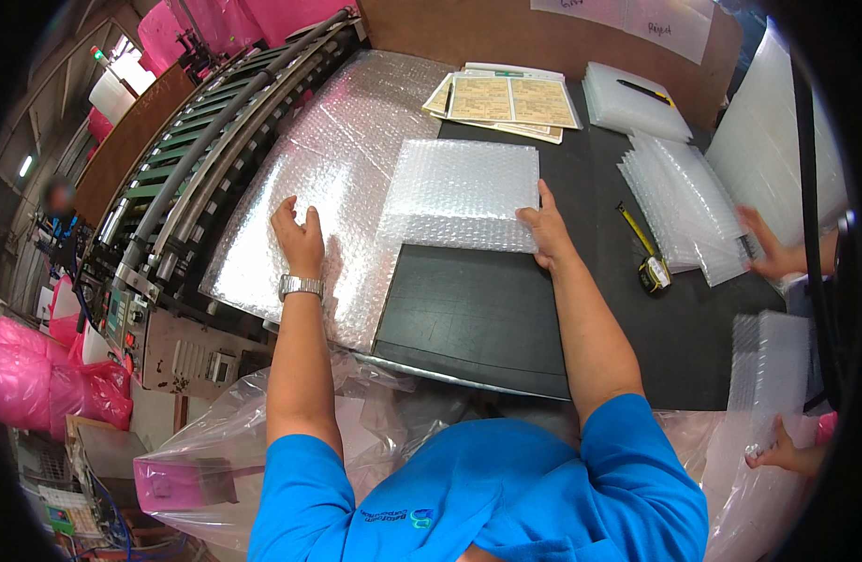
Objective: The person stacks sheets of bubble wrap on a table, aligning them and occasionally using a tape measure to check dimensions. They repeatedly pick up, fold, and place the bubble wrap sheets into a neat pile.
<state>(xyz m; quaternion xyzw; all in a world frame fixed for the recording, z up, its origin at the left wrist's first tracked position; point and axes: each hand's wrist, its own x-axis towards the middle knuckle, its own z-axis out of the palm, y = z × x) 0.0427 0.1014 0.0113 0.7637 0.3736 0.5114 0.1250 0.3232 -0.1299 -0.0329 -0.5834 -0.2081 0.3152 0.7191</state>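
Note:
A rectangular bubble wrap sheet (468,183) lies mid-table, its left part overlapping a wide, shiny bubble wrap web (342,150). My right hand (546,232) pinches the sheet's right edge, thumb on top and the other fingers partly hidden beyond the edge. Over the shiny web is my left hand (300,242), fingers apart and slightly curled, holding nothing. Whether its fingertips touch the film I cannot tell. A metal-banded watch is on my left wrist.
A roller machine (183,201) borders the table's left side. Paper forms (510,98), stacked bubble sheets with a marker (646,92), a loose bubble sheet pile (679,192) and a tape measure (653,272) lie right. Another person's hands (773,248) handle bubble sheets at the right edge.

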